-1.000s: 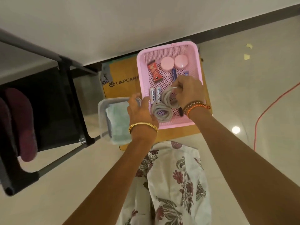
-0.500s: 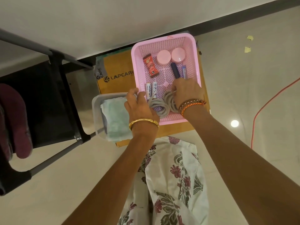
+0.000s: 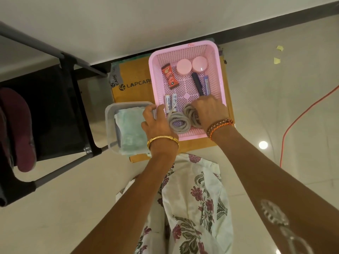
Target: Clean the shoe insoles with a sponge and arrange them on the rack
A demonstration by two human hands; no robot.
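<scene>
Head view, right hand (image 3: 209,111) fingers curled on grey coil (image 3: 190,116), left hand (image 3: 156,123) fingers loose beside basket (image 3: 220,74).

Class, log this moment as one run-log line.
left hand: beside grey cord coil | right hand: on second coil | pink basket | insoles: untouched

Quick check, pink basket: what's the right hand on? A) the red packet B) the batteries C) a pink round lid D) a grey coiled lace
D: the right hand curls over a grey coiled lace at the near end of the pink basket; the red packet, pink lids and batteries lie untouched.
</scene>
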